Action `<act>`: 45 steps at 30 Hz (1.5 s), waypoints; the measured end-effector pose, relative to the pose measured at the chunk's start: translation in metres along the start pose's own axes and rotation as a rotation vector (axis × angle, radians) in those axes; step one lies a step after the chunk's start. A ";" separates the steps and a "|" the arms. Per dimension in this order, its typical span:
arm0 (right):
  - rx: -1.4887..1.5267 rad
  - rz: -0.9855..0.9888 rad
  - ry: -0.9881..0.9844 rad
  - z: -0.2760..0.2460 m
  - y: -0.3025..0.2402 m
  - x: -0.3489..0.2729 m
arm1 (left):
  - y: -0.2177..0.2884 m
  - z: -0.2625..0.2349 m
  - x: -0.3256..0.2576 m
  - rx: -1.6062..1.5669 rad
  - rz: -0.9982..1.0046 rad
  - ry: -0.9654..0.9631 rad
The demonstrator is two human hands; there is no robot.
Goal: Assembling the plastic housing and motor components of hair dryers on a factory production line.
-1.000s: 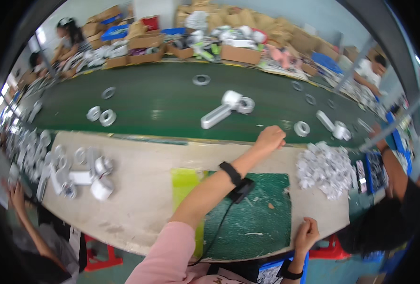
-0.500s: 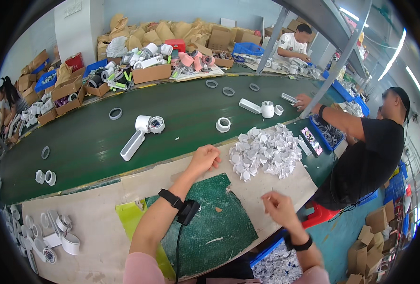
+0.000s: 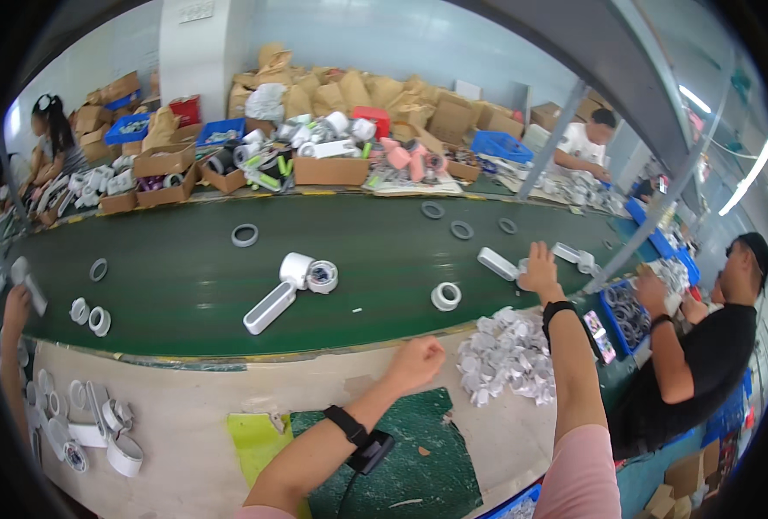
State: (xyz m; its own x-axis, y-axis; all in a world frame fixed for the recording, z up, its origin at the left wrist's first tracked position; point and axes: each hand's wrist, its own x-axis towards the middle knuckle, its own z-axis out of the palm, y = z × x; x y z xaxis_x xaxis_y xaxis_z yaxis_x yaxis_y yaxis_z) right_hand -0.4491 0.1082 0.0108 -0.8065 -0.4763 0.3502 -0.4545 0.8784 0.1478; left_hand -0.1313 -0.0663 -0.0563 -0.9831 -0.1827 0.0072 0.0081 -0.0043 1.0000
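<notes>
My right hand [image 3: 539, 271] reaches far over the green belt, its fingers spread above a white cylindrical part that it mostly hides. A white handle-shaped piece [image 3: 497, 264] lies right beside that hand. Below my right forearm is a heap of small white plastic pieces [image 3: 503, 356]. My left hand [image 3: 416, 363] hovers near the belt's front edge, fingers curled closed; whatever might be inside is hidden. Between my hands, a white ring-shaped part [image 3: 445, 296] rests on the belt. Left of it lies a white assembly with a round head and looped handle [image 3: 296, 284].
The worktop holds brown card [image 3: 185, 385], a green mat [image 3: 419, 441] and white parts [image 3: 90, 424]. Grey rings [image 3: 245, 234] dot the belt [image 3: 176, 294]. Another person's hand [image 3: 16, 304] holds a white part at left. A person in black [image 3: 695, 346] sits at right, near a metal post [image 3: 652, 221].
My right hand has swung from beside the small white pieces forward onto the belt. My left hand stays curled. The view has shifted; another person's arm has appeared at the left with a white part.
</notes>
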 end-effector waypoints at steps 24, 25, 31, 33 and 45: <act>1.657 -0.043 -0.037 -0.225 -0.097 -0.301 | 0.129 0.041 -0.073 -0.364 0.351 -0.597; 1.729 -0.024 -0.042 -0.226 -0.095 -0.307 | 0.134 0.042 -0.076 -0.357 0.311 -0.599; 1.029 -0.047 0.177 -0.265 -0.085 -0.322 | 0.150 0.039 -0.095 -0.300 0.202 -0.534; 0.916 -0.084 0.225 -0.266 -0.077 -0.323 | 0.161 0.037 -0.093 -0.115 -0.046 -0.623; 1.188 0.169 0.155 -0.242 -0.084 -0.313 | 0.133 0.055 -0.103 -0.009 0.177 -0.765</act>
State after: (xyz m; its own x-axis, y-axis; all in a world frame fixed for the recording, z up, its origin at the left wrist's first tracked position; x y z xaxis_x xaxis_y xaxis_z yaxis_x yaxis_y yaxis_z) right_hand -0.0667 0.1932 0.1122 -0.8723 -0.2780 0.4023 -0.4774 0.3060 -0.8237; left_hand -0.0389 0.0057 0.0761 -0.8198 0.5463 0.1718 0.1750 -0.0466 0.9835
